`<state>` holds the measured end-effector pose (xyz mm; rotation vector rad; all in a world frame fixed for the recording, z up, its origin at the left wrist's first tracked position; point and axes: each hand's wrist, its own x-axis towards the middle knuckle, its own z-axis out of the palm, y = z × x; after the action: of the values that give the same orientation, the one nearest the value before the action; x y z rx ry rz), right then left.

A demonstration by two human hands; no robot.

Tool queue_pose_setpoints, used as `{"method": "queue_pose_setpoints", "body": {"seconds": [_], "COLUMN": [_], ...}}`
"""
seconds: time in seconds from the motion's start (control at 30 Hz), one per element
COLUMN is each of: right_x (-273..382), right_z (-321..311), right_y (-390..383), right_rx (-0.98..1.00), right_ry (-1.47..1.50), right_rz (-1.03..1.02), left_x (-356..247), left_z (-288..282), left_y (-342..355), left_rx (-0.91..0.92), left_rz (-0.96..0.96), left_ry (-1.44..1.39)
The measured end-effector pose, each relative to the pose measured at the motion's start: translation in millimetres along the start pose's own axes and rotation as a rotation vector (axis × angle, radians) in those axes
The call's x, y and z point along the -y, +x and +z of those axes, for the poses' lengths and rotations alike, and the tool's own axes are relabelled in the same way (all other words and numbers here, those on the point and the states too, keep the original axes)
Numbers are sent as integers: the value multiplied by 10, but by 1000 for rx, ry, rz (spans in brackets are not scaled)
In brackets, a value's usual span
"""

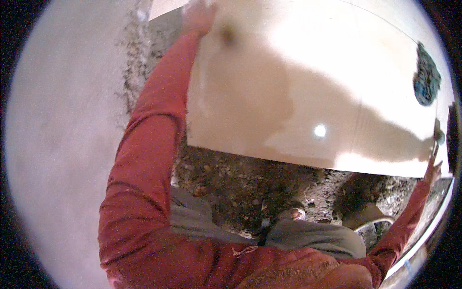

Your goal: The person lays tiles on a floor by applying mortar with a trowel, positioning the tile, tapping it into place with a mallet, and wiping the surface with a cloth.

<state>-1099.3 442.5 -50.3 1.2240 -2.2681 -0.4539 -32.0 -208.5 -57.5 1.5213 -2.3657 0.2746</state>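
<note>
A large pale, smooth board (250, 106) stands in front of me, lit by a bright glare and crossed by my shadow. My left hand (198, 18) is at its upper left edge, touching the board. The fingers of that hand are washed out and blurred, so their grip does not show. Far to the right, my right hand (434, 168) is by the board's lower right corner with its fingers stretched out. It seems to lie against the surface, and a shadow falls just above it. Both arms are spread wide in red sleeves.
A plain grey wall (62, 144) fills the left. Rough, stony dirt (236, 180) lies below the board, around my legs. A dark green, bunched thing (427, 79) is at the board's right side. Near my right knee is a brownish thing with a curved pale rim (380, 220).
</note>
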Motion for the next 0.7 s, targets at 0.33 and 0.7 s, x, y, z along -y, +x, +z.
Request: {"method": "queue_pose_setpoints", "body": {"seconds": [0.33, 0.7], "right_x": [222, 1409], "right_z": [457, -1277], "right_y": [-322, -219], "right_rx": [270, 297], "right_ry": [-302, 1487], "right_rz": [-229, 875], "left_x": [-1444, -2028], "left_z": [46, -115], "left_y": [324, 398], "left_rx": [225, 243], "left_rz": [112, 368], "left_ry": [103, -212]}}
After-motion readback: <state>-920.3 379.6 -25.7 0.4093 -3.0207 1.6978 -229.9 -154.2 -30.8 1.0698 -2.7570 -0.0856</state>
